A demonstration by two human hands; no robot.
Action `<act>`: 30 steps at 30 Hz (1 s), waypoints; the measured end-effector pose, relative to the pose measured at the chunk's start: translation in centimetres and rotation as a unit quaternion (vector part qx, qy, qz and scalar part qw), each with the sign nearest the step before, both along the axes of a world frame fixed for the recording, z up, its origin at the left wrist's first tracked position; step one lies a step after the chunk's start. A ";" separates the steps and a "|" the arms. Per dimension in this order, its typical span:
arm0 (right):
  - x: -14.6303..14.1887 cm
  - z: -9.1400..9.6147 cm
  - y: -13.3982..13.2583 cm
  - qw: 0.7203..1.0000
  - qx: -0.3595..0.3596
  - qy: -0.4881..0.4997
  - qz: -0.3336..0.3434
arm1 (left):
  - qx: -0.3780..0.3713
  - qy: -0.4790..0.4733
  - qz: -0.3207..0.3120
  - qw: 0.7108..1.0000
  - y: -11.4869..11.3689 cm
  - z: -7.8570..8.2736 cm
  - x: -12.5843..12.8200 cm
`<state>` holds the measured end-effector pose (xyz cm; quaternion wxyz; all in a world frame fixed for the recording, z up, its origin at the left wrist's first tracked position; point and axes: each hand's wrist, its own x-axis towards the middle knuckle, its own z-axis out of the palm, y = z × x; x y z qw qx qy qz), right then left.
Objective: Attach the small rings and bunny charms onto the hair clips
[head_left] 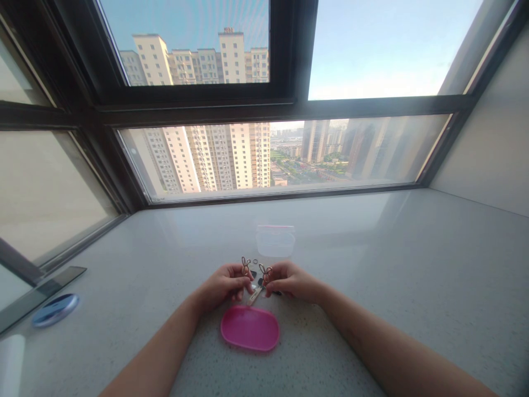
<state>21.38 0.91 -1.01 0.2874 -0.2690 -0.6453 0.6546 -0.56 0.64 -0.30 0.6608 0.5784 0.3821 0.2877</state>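
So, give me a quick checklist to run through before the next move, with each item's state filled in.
1. Left hand holds a bunny loop: ok, in its fingertips.
2. Right hand holds a second bunny loop: ok, also in its fingertips.
3. The two loops apart: ok, a gap shows between them.
4. Space between hands uncluttered: not ok, a key-like piece and small dark pieces are there.
5. Key-like piece off the pink tray: cannot tell, its end meets the rim in this view.
6. Clear container apart from both hands: ok.
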 end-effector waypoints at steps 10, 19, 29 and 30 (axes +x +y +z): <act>0.0 0.0 0.0 1.000 0.001 -0.006 -0.005 | 0.002 0.001 0.004 1.000 -0.1 0.1 0.0; 0.1 0.0 0.0 1.000 0.002 -0.010 -0.002 | 0.000 0.001 0.009 1.000 -0.1 0.2 0.1; 0.0 0.0 0.0 1.000 -0.006 -0.008 -0.008 | 0.000 -0.005 0.008 1.000 -0.1 0.1 0.0; 0.0 0.0 0.0 1.000 -0.005 -0.008 -0.008 | 0.000 -0.005 0.008 1.000 -0.1 0.1 0.0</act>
